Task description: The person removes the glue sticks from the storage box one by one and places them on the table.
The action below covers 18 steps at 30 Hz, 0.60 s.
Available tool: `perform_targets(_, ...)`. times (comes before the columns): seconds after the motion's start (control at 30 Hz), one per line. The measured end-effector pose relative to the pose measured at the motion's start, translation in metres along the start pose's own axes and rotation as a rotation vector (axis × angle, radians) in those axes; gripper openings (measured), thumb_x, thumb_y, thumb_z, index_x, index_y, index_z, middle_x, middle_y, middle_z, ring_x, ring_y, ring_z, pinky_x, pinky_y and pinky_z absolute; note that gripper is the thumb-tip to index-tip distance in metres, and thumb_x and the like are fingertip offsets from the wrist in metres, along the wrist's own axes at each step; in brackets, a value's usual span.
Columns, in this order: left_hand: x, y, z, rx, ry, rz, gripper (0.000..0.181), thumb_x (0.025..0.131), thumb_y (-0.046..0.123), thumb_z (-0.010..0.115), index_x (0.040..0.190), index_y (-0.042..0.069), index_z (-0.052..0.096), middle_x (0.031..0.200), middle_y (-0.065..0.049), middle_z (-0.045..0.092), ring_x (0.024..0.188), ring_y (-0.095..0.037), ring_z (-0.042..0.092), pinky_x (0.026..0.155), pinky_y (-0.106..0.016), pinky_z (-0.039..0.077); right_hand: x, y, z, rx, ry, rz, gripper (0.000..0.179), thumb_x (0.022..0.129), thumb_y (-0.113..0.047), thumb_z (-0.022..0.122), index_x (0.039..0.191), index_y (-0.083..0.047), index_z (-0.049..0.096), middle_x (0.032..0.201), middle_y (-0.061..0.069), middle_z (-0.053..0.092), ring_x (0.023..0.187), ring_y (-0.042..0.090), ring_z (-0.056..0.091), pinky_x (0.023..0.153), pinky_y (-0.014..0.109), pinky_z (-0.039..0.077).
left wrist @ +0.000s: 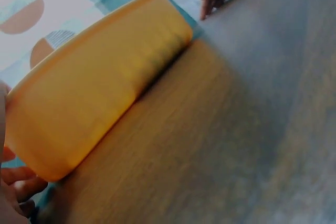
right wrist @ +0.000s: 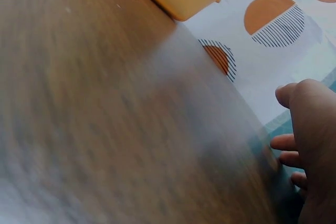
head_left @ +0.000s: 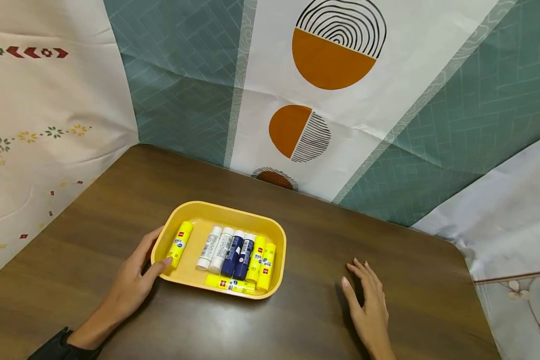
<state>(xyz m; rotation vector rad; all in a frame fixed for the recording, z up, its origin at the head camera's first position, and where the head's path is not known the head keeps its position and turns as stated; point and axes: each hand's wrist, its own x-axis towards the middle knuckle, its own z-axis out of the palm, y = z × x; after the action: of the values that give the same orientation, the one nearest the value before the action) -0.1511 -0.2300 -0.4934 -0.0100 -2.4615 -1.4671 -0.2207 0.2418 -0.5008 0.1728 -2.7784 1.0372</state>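
A yellow plastic tray [head_left: 281, 250] with raised walls stands on the table, holding several glue sticks. My left hand [head_left: 132, 282] grips its left end, thumb over the rim and fingers at the outer wall. Close to that thumb lies a yellow glue stick [head_left: 180, 242]. Side by side further right are two white glue sticks [head_left: 210, 247], two navy glue sticks [head_left: 232, 254] and two yellow glue sticks [head_left: 266, 267]. Another yellow glue stick [head_left: 229, 284] lies crosswise along the front wall. To the right of the tray, my right hand [head_left: 368, 305] holds nothing, its fingers loosely bent by the tabletop.
The brown wooden table [head_left: 297, 325] has rounded back corners. Behind it hangs a green and white cloth [head_left: 261, 65] with orange and black round prints. A cream patterned cloth [head_left: 58, 100] hangs at the left, and a white cloth [head_left: 513, 240] at the right.
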Motion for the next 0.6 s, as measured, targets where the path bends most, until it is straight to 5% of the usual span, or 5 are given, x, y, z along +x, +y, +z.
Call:
perform_targets(0.17, 0.006, 0.001, 0.008, -0.044, -0.047, 0.008, 0.064, 0.101, 0.009, 0.058, 0.158, 0.018, 0.031, 0.154, -0.011, 0.041, 0.128, -0.018, 0.046, 0.100, -0.003, 0.029, 0.001, 0.003, -0.012, 0.019, 0.008, -0.007, 0.043, 0.103, -0.032, 0.059, 0.142, -0.014, 0.056, 0.158, 0.002, 0.041, 0.151, 0.028, 0.021, 0.112, 0.071, 0.016)
perform_targets(0.3, 0.014, 0.005, 0.014, -0.085, -0.085, 0.031, 0.065, 0.101, 0.009, 0.057, 0.159, 0.015, 0.028, 0.156, -0.012, 0.038, 0.131, -0.027, 0.044, 0.102, -0.005, 0.028, 0.004, -0.002, -0.021, 0.167, -0.010, -0.014, 0.042, 0.107, -0.027, 0.053, 0.146, -0.012, 0.051, 0.159, 0.006, 0.039, 0.152, 0.029, 0.022, 0.116, 0.067, 0.014)
perform_targets(0.5, -0.002, 0.006, 0.013, -0.079, -0.097, 0.021, 0.069, 0.097, 0.005, 0.061, 0.157, 0.011, 0.027, 0.151, -0.016, 0.042, 0.127, -0.027, 0.047, 0.101, -0.004, 0.029, -0.002, -0.020, -0.004, 0.379, -0.128, -0.037, 0.043, 0.111, -0.024, 0.039, 0.152, -0.012, 0.040, 0.160, 0.008, 0.034, 0.151, 0.029, 0.023, 0.118, 0.059, 0.020)
perform_targets(0.6, -0.011, 0.006, 0.013, -0.089, -0.097, 0.031, 0.073, 0.095, 0.002, 0.063, 0.156, 0.010, 0.024, 0.149, -0.019, 0.043, 0.128, -0.029, 0.047, 0.101, -0.005, 0.030, -0.004, -0.029, 0.008, 0.426, -0.136, -0.057, 0.043, 0.111, -0.024, 0.037, 0.153, -0.014, 0.040, 0.159, 0.006, 0.036, 0.150, 0.025, 0.026, 0.121, 0.044, 0.023)
